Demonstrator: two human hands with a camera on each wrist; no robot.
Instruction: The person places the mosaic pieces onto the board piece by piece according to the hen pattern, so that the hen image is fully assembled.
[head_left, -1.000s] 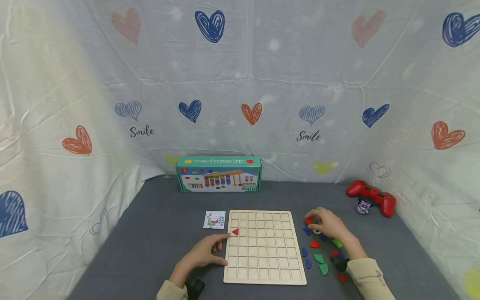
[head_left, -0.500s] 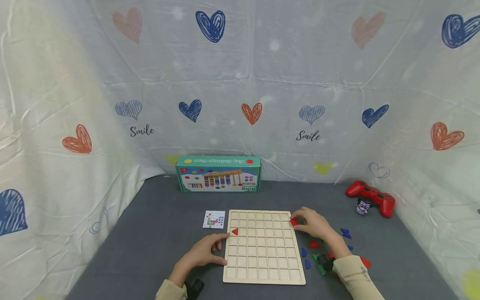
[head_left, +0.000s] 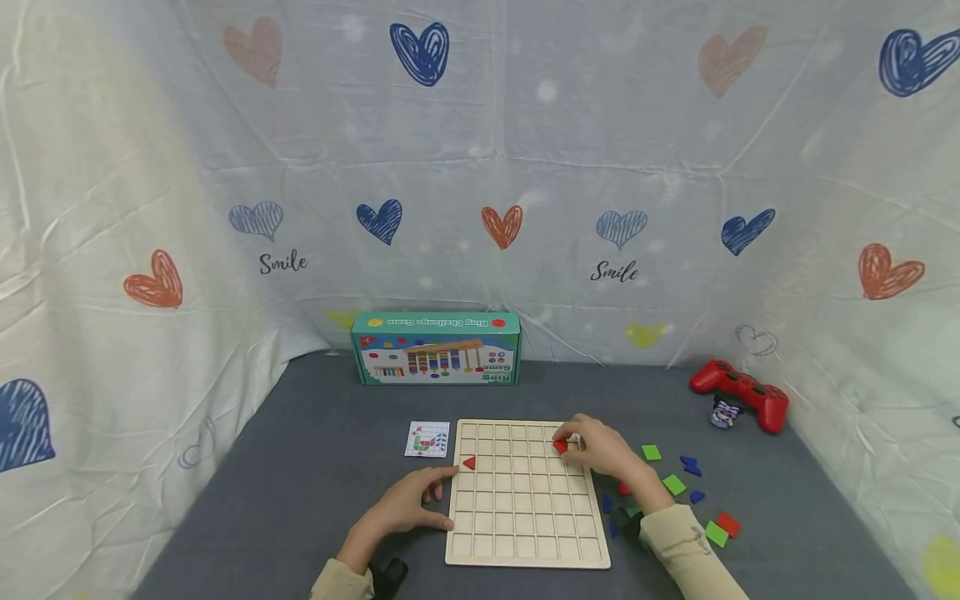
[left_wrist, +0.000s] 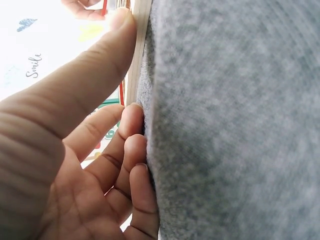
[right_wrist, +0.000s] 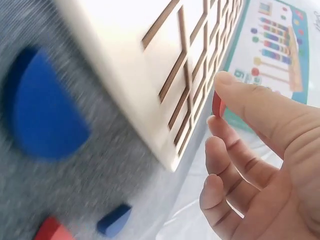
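In the head view a pale wooden grid board (head_left: pixel 525 503) lies flat on the grey table. My left hand (head_left: pixel 405 507) rests against its left edge, thumb and index finger touching the side; the left wrist view shows the thumb (left_wrist: pixel 107 57) on the rim. Above the board's upper right cells, my right hand (head_left: pixel 597 447) pinches a small red puzzle piece (head_left: pixel 560 447) between thumb and fingertips. Seen from the right wrist, that red piece (right_wrist: pixel 216 104) is edge-on, so its full shape is hidden. One red triangle (head_left: pixel 469 462) sits in a cell near the left edge.
Loose green squares (head_left: pixel 674 485), a red square (head_left: pixel 727 524) and blue pieces (head_left: pixel 691 466) lie right of the board. A pattern card (head_left: pixel 427 439) is at its upper left. A game box (head_left: pixel 437 350) and red game controller (head_left: pixel 741 393) stand farther back.
From among the loose pieces, my right hand has moved left with the red piece to over the board's upper right. My left hand has stayed at the board's edge.
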